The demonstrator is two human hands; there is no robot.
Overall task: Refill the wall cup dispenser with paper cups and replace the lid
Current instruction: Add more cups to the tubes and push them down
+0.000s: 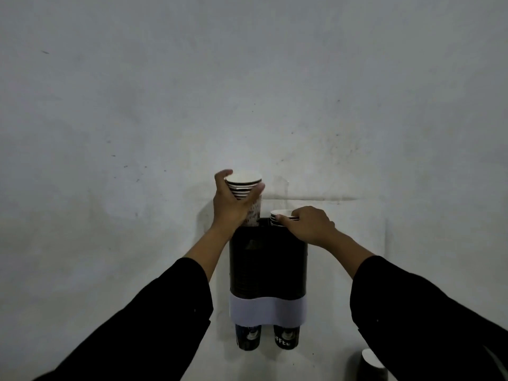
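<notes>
On a bare grey wall (165, 105), the left hand (229, 204) grasps a tall paper-cup stack (247, 193) entering the black twin-tube dispenser (268, 265); the right hand (310, 225) pinches a shorter white-rimmed stack (277, 217) beside it.

Bare grey-white wall (165, 105), scuffed, dimly lit.
</notes>
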